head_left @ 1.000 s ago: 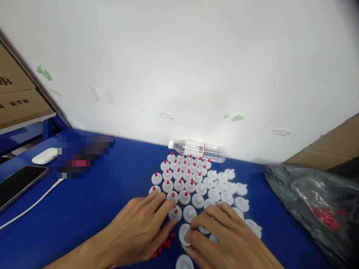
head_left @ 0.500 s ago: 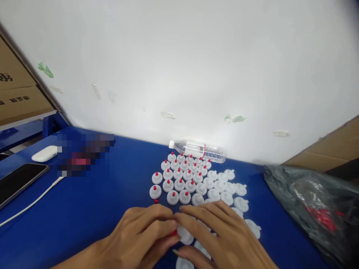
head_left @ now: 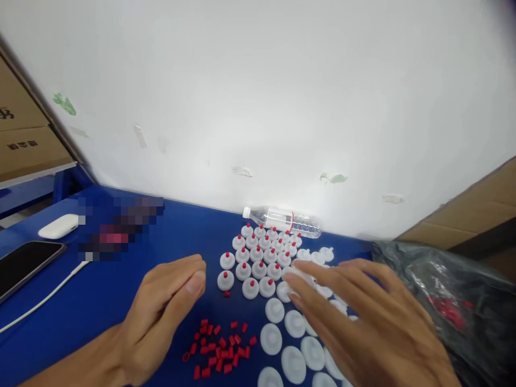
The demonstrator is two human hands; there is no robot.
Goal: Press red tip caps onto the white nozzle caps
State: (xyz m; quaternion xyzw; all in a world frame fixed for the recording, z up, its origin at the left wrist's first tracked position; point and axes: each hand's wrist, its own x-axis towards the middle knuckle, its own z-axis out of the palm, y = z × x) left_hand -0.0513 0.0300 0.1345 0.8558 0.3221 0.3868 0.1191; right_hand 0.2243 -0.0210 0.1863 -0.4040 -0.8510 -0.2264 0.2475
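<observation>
We have the left hand (head_left: 169,312) at lower left of the frame, over the table (head_left: 189,231), fingers curled in, thumb against the index; can't tell if anything is inside. Our right hand (head_left: 371,322) is at lower right, over the plain lids (head_left: 271,338), fingers stretched and spread, a bit blurred; we can't tell whether they grip or touch a lid. Plain lids run from centre right to bottom centre of the frame. Red-tipped lids (head_left: 250,291) stand in rows at centre, tips up. Loose caps (head_left: 222,342) lie scattered at bottom centre, between our hands; one more sits just below the leftmost tipped lids. Bottle (head_left: 274,219) lies behind the rows, near the wall (head_left: 258,97). Dark bag (head_left: 397,258) at right, red bits (head_left: 449,313) showing; phone (head_left: 30,266) and white case (head_left: 59,226) at left.
</observation>
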